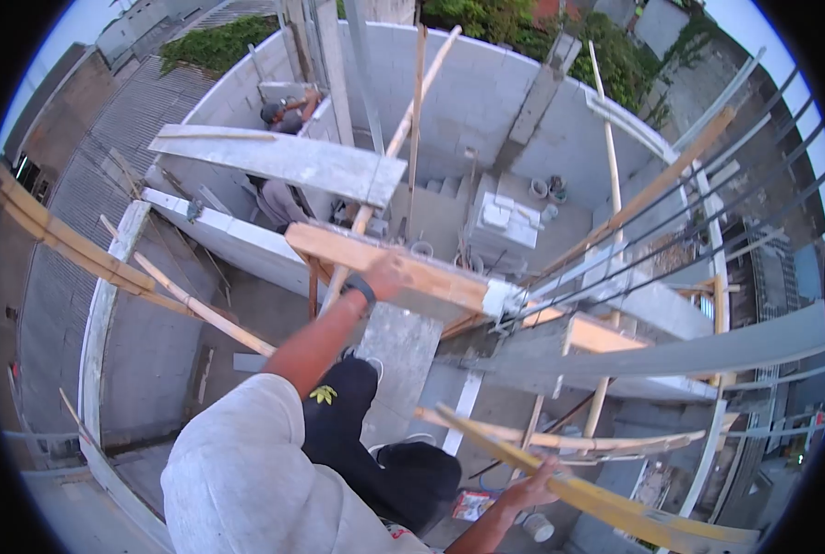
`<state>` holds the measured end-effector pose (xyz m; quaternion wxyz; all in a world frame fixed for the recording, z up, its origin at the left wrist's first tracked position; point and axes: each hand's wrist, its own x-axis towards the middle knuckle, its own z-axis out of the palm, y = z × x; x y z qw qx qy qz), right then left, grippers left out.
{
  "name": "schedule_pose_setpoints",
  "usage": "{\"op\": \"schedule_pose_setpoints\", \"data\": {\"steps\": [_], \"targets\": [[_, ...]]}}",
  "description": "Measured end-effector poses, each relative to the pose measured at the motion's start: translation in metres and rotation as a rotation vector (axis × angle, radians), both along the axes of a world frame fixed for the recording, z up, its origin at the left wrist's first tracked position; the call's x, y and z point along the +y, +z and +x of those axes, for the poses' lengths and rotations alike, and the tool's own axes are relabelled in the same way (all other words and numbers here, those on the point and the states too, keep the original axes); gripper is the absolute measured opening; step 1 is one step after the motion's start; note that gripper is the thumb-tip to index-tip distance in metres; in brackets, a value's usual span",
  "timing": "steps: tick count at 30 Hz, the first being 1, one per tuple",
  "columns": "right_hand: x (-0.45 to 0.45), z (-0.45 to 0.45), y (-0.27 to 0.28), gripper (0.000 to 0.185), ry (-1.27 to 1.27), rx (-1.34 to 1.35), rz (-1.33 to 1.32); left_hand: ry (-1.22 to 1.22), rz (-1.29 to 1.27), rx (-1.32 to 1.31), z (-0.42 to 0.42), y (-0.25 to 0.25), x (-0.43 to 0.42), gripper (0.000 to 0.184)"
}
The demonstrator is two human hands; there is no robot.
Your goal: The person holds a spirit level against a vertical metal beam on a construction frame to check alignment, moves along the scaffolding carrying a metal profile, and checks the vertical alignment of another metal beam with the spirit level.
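Observation:
My left hand [389, 274], with a dark watch on the wrist, grips the top of a thick wooden formwork board [338, 247]. That board runs toward a post with steel bars. Low on the right, my right hand [537, 485] is closed around a long yellow board [606, 503], which slants down to the right. Below me a grey plank [403, 346] lies near my shoes. Under my right forearm are a small red-and-white packet [472, 504] and a white cup-like container [538, 527], farther down.
Long steel bars [708, 205] stick out across the right side. A pale board [278, 159] spans the walls ahead. Two people work below at the left, one by a wall [288, 113]. Bamboo poles [200, 305] slant around me. White blocks [505, 222] are stacked below.

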<state>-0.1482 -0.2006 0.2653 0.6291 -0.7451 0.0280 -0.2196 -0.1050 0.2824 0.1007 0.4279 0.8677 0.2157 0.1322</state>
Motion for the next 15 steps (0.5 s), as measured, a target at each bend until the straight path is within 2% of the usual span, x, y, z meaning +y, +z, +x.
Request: {"op": "schedule_pose_setpoints", "data": {"steps": [2,3,4,6,7,9,13,15], "targets": [[0.017,-0.017,0.054,0.023,0.027,0.133,0.082,0.181,0.038,-0.178,0.010,0.086,0.085,0.076],[0.023,-0.024,0.074,0.023,0.035,0.122,0.091,0.269,0.076,-0.102,0.011,0.168,0.108,0.074],[0.028,-0.030,0.089,0.020,0.045,0.150,0.063,0.343,0.054,-0.191,0.017,0.218,0.133,0.071],[0.027,-0.037,0.109,0.018,0.061,0.166,0.048,0.347,0.070,-0.353,0.034,0.298,0.192,0.072],[0.023,-0.043,0.109,0.018,0.134,0.279,0.019,0.366,0.072,-0.395,0.042,0.334,0.213,0.074],[0.032,-0.049,0.121,0.030,0.252,0.411,0.013,0.376,0.064,-0.346,0.052,0.413,0.236,0.083],[0.065,-0.057,0.128,0.029,0.192,0.441,0.093,0.397,0.060,-0.392,0.088,0.495,0.293,0.089],[0.063,-0.064,0.100,0.051,0.132,0.389,0.035,0.484,0.255,-0.378,0.105,0.522,0.317,0.091]]}}
